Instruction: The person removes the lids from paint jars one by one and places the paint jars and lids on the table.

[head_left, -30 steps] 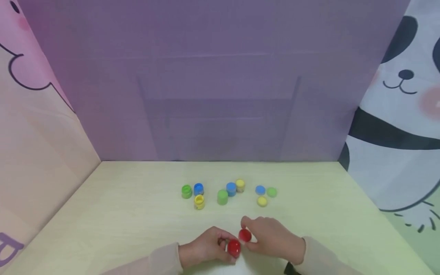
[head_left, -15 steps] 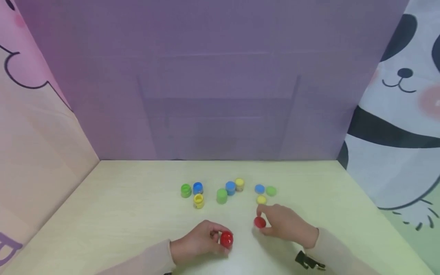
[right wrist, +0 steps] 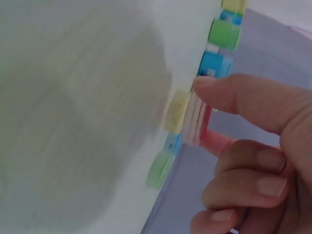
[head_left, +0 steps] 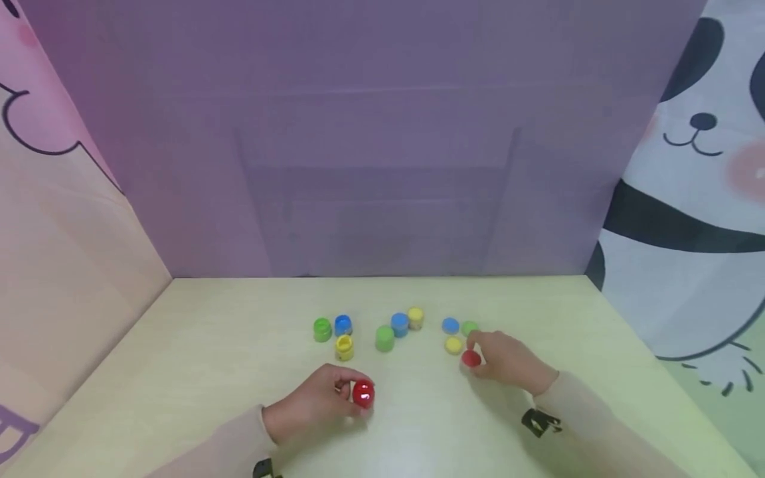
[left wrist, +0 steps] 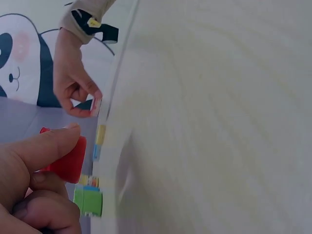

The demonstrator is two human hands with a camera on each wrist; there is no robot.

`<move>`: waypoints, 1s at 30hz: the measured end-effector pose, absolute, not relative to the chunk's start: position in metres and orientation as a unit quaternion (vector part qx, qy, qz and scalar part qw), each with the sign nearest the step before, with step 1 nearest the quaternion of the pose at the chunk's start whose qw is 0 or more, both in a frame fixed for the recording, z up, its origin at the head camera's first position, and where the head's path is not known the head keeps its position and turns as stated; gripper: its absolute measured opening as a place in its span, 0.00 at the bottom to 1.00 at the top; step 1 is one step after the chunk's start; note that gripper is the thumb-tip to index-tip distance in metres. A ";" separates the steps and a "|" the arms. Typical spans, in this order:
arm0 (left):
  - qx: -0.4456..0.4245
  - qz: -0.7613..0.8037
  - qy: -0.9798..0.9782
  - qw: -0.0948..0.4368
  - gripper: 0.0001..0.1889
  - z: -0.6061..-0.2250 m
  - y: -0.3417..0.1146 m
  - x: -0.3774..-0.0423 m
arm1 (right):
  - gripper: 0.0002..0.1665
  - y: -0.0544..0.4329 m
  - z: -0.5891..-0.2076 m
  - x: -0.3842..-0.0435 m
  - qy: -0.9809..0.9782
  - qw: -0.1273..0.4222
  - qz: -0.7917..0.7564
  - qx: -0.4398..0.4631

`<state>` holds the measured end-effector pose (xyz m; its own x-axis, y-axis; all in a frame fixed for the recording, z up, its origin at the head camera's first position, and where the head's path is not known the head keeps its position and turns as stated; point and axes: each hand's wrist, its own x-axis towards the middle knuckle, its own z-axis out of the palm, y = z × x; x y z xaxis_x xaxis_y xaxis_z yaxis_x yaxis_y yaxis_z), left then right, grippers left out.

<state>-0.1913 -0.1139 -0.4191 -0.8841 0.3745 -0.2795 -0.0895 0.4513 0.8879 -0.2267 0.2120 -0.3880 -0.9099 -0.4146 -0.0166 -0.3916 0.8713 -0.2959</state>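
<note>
My left hand (head_left: 317,401) pinches a small red pot (head_left: 363,394) between thumb and fingers, over the table left of centre. Seen in the left wrist view, the red pot (left wrist: 70,163) is partly hidden by the thumb. Farther right, my right hand (head_left: 510,358) holds a round red lid (head_left: 471,358) by its edges. The right wrist view shows this lid (right wrist: 196,119) side-on between thumb and finger, whitish on one side. Close beyond it lie a yellow lid (head_left: 453,344), a blue lid (head_left: 451,325) and a green lid (head_left: 469,328).
At the left stand open green (head_left: 322,329), blue (head_left: 343,325) and yellow (head_left: 344,347) pots. Flat-topped green (head_left: 385,338), blue (head_left: 399,324) and yellow (head_left: 415,318) pots stand mid-table. A purple panel (head_left: 382,146) rises behind the pale table (head_left: 239,345).
The hands have moved apart. My left hand has carried the red pot left and slightly away from me; my right hand has brought the red lid right and forward, near the other lids.
</note>
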 end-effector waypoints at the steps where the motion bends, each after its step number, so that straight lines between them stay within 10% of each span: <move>1: 0.085 0.512 0.827 0.217 0.21 -0.418 -0.116 -0.193 | 0.15 0.213 -0.389 -0.229 0.967 0.038 -0.146 -0.207; 30: -0.020 0.512 0.849 0.127 0.21 -0.425 -0.164 -0.232 | 0.13 0.221 -0.399 -0.255 0.972 0.061 -0.146 -0.171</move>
<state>-0.2317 -0.1638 -0.4253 -0.9668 0.0956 -0.2370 -0.1652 0.4739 0.8649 -0.2547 0.2211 -0.3991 -0.9341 -0.3503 -0.0691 -0.3145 0.8988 -0.3053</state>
